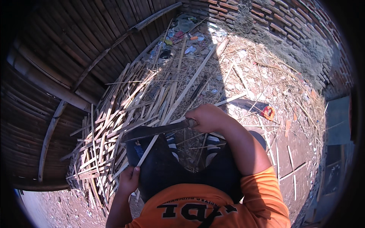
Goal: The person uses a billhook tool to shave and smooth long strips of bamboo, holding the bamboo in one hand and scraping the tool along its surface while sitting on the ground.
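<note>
My right hand is closed round the handle of a machete, above my knees. Its broad dark blade points left, over my left thigh. In my left hand, low on the left beside that thigh, is a thin pale bamboo strip, pinched near the thumb. From there the strip slants up and to the right, meeting the blade from below; whether the two touch, I cannot tell. The fingers of my left hand are partly hidden.
A heap of split strips lies left, by a slatted wall. Right of my knees is a handsaw with an orange-red handle. Beyond are straw, scattered litter and a brick wall. My sandalled feet are between my knees.
</note>
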The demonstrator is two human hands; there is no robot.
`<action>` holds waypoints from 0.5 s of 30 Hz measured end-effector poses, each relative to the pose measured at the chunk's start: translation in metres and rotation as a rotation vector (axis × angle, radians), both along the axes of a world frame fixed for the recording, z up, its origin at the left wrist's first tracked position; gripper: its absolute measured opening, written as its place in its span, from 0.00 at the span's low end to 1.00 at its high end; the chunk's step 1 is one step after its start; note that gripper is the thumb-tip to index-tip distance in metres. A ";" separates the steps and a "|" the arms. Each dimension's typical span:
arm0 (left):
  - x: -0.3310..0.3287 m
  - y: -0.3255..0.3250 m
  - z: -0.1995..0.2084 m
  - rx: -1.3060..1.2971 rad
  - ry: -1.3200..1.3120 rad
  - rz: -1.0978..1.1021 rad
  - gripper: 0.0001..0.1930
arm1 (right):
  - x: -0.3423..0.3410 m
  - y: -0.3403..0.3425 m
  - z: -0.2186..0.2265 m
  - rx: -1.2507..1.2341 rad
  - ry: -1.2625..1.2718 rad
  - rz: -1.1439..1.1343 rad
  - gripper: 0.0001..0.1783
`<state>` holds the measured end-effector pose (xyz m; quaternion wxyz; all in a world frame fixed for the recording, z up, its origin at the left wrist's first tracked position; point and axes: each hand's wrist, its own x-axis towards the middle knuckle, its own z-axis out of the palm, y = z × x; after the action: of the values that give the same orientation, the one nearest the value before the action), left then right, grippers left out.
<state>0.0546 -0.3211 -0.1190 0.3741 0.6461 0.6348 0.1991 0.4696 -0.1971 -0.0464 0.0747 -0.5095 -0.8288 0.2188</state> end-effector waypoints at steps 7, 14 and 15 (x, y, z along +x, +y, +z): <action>0.007 0.003 0.007 0.005 0.006 0.008 0.26 | 0.064 0.032 -0.015 -0.097 0.186 -0.457 0.25; 0.002 0.000 0.000 0.016 0.031 -0.006 0.26 | 0.004 0.002 -0.006 0.038 0.088 -0.075 0.23; 0.000 0.002 0.000 0.020 0.031 -0.015 0.26 | -0.003 0.000 0.002 0.017 0.020 0.025 0.23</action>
<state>0.0547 -0.3196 -0.1187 0.3593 0.6576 0.6335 0.1928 0.4668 -0.1971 -0.0443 0.0849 -0.4964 -0.8361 0.2176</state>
